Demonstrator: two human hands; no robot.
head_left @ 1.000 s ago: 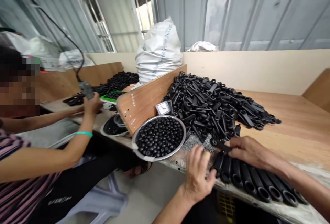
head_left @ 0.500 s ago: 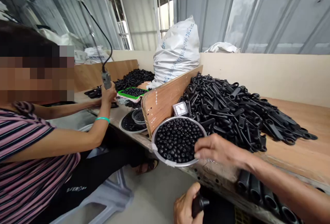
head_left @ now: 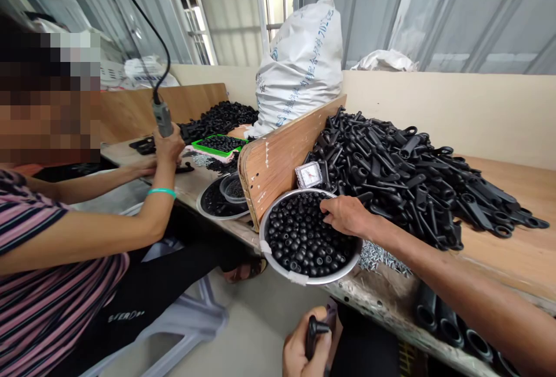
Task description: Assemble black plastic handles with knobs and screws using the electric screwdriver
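My left hand [head_left: 304,345] is low at the front, closed around a black plastic part [head_left: 313,335] with a short stub at its top end; the fingers cover much of it. My right hand [head_left: 347,216] reaches over the far right of a metal bowl [head_left: 266,249] full of round black knobs [head_left: 299,238] with holes. Its fingers are pressed together at the knobs, and what they hold, if anything, is hidden. Behind this hand lies a big heap of black plastic levers [head_left: 391,174] with ring ends.
Small screws [head_left: 382,258] lie right of the bowl. A small clock [head_left: 309,175] leans near a wooden divider [head_left: 278,163]. Left of it a co-worker [head_left: 143,215] holds a hanging power screwdriver [head_left: 162,117]. A white sack [head_left: 299,70] stands behind. Black tubes [head_left: 449,328] sit below the table edge.
My right hand has moved from the bowl's right rim farther in over the knobs. My left hand has turned the black part, so its stub points differently. The view has shifted slightly.
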